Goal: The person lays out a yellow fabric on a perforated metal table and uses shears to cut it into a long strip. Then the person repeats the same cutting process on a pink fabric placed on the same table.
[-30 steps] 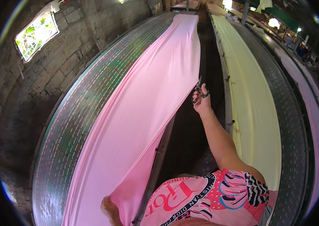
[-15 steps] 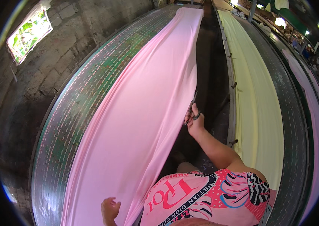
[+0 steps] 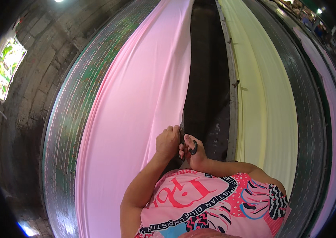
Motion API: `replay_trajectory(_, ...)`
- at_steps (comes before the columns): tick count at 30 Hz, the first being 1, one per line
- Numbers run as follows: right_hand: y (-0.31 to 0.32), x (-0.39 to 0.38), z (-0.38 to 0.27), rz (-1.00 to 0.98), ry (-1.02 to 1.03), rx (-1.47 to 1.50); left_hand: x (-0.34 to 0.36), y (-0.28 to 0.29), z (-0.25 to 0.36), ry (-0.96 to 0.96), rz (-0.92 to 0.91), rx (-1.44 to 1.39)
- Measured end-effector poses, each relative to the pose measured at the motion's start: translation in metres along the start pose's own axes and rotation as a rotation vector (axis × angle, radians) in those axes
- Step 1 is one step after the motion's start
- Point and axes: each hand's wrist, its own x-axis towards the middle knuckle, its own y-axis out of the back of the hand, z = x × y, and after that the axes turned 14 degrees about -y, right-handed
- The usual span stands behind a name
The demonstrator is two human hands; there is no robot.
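Observation:
A long pink cloth (image 3: 130, 103) lies stretched along the table on my left, its left side gathered in folds. At its right edge, close to my body, my left hand (image 3: 168, 142) is closed with the fingers curled over the cloth's border. Right beside it, my right hand (image 3: 197, 154) grips black-handled scissors (image 3: 194, 148), thumb and fingers at the handle loops. The scissor blades point away from me and meet the cloth edge by my left fingertips. How far the blades are apart is hidden by my fingers.
The long table's dark, dash-marked top (image 3: 70, 131) shows left of the cloth, by a block wall (image 3: 37, 79) with a bright window (image 3: 7, 67). A dark gap (image 3: 209, 79) runs to my right. Beyond its metal rail (image 3: 231, 99), which carries small pegs, lies a yellow cloth (image 3: 267, 103).
My left hand has come up from the lower edge to the cloth's right border and closed on it. My right hand has drawn the scissors back toward my body. The view has tilted down.

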Motion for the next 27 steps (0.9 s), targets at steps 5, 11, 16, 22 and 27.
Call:
replay_trajectory(5, 0.01, -0.007, -0.001, -0.004, -0.047, 0.077, 0.021, -0.016, -0.008, -0.083, -0.041, 0.099)
replay_trajectory(11, 0.022, -0.014, -0.002, -0.052, -0.147, 0.16, 0.032, -0.02, -0.011, -0.072, -0.075, 0.138)
replay_trajectory(16, 0.034, -0.008, 0.009, -0.086, -0.046, 0.049, 0.031, -0.017, -0.005, -0.02, -0.052, 0.101)
replay_trajectory(22, 0.019, 0.006, 0.019, -0.026, 0.007, 0.056, 0.019, -0.023, -0.015, 0.046, -0.088, 0.053)
replay_trajectory(27, 0.013, 0.025, 0.017, 0.051, 0.087, 0.085, 0.02, 0.001, -0.006, 0.08, -0.107, -0.01)
